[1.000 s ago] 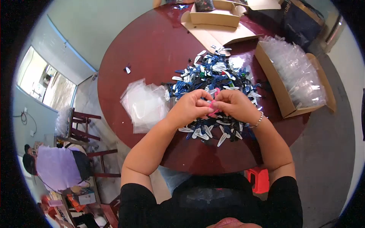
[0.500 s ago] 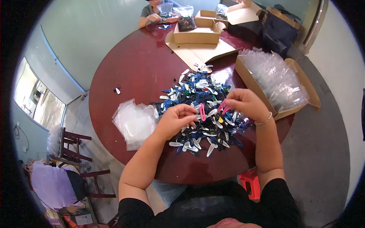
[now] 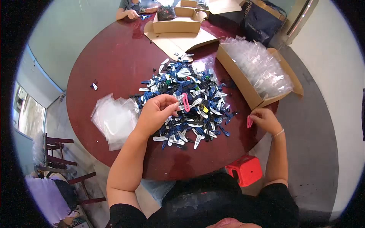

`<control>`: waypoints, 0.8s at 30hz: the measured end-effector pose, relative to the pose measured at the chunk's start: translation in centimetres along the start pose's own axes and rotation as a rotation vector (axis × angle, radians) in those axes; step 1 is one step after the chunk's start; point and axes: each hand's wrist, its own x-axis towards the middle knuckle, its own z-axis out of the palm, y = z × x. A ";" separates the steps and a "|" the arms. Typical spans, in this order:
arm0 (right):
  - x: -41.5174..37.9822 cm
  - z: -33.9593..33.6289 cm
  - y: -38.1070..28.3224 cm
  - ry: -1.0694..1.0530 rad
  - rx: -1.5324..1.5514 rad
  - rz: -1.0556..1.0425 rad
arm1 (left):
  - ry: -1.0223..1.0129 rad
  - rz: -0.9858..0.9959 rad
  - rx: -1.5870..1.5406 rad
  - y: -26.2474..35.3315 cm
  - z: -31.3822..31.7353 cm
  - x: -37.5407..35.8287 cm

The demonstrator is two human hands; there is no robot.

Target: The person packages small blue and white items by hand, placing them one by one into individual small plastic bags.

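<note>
Left grip [image 3: 156, 111] pinches a pink clip [image 3: 186, 103], right grip [image 3: 267, 120] pinches a second clip [image 3: 249, 121].

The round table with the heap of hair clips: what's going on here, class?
The person's right hand pinches a pink clip near the table's right edge. The left hand is over the heap of hair clips, fingertips beside another pink clip; whether it grips that one is unclear. Clear bags lie left of the heap; a cardboard box of clear plastic stands to its right. Another person's hand rests across the table.
</note>
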 end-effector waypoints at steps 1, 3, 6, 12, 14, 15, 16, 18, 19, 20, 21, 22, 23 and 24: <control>-0.5 0.6 0.3 0.228 -0.359 -0.048 | 0.007 0.004 0.011 0.0 0.1 0.0; -1.7 2.2 -0.9 0.552 -0.844 -0.028 | 0.029 0.013 0.027 -0.2 0.0 0.1; -2.1 4.8 -2.9 0.635 -0.703 -0.168 | 0.055 0.031 0.056 -0.5 -0.1 0.1; 3.4 11.1 -2.6 0.391 -0.711 -0.111 | 0.113 0.062 0.125 -0.3 0.1 0.0; 6.3 10.6 -2.5 0.428 -0.649 -0.132 | 0.123 0.094 0.103 -0.6 -0.1 0.1; 7.8 10.2 -2.6 0.433 -0.608 -0.137 | 0.110 0.081 0.131 -0.5 -0.2 0.1; 9.6 9.9 -2.5 0.463 -0.584 -0.125 | 0.097 0.071 0.157 -0.4 -0.3 0.1; 12.2 9.6 -2.8 0.537 -0.544 -0.103 | 0.109 0.098 0.133 -0.9 -0.3 0.2; 13.3 9.5 -3.1 0.538 -0.546 -0.122 | 0.128 0.120 0.132 -1.1 -0.4 0.3; 14.3 9.6 -3.3 0.529 -0.605 -0.065 | 0.136 0.109 0.115 -1.5 -0.6 0.4; 15.0 9.8 -3.3 0.516 -0.661 -0.003 | 0.138 0.093 0.138 -1.0 -0.7 0.4; 15.7 10.1 -3.2 0.587 -0.706 -0.044 | 0.136 0.073 0.159 -0.6 -0.7 0.3; 16.3 10.0 -3.1 0.581 -0.702 -0.045 | 0.170 0.113 0.230 -0.9 -0.9 0.3; 16.9 9.8 -3.3 0.540 -0.588 -0.112 | 0.173 0.111 0.232 -0.9 -0.9 0.4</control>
